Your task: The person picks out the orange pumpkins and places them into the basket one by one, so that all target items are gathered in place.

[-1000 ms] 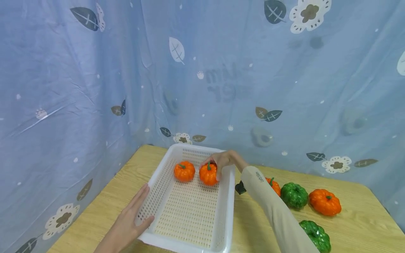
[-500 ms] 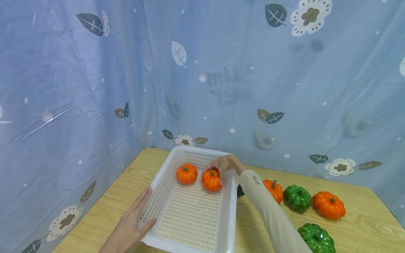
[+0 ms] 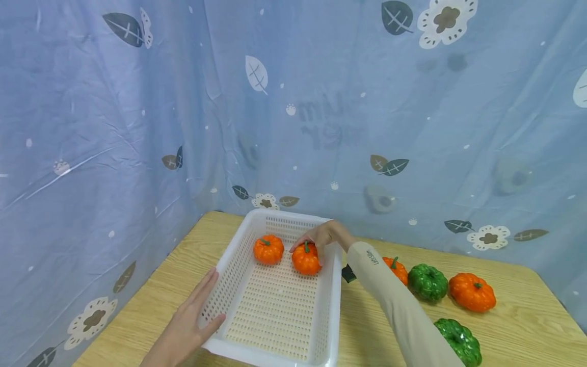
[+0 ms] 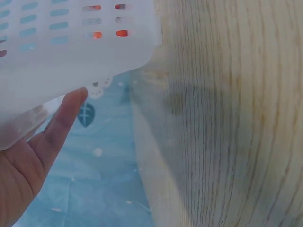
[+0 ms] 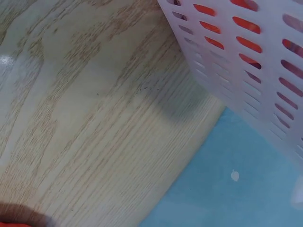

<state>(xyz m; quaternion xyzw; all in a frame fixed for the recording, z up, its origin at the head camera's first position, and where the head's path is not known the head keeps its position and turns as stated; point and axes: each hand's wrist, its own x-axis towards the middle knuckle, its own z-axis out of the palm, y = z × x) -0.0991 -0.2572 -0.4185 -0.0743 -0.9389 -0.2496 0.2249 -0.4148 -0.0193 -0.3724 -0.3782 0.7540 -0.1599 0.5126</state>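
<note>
My right hand [image 3: 323, 238] reaches over the right rim of a white plastic basket [image 3: 338, 306] and grips a small orange pumpkin [image 3: 305, 260] from above, its green stem upright. To the left, a second orange pumpkin [image 3: 268, 249] sits near the far end of the basket floor. My left hand [image 3: 185, 323] lies along the basket's left wall near the front corner, fingers straight and thumb spread. In the left wrist view, a digit of the left hand [image 4: 59, 127] touches the lower edge of the basket. Only the basket wall hides the pumpkins in the right wrist view, orange showing through its slots.
On the wooden table [image 3: 367, 316] to the right are an orange pumpkin [image 3: 397, 270] partly behind my sleeve, a green one [image 3: 428, 282], another orange one [image 3: 472, 292] and a nearer green one [image 3: 460, 342]. A blue patterned curtain [image 3: 321, 102] borders the table behind and at left.
The orange pumpkin in my right hand has shifted slightly right and nearer within the basket. My left hand stays at the basket's side. The head view wobbled a little.
</note>
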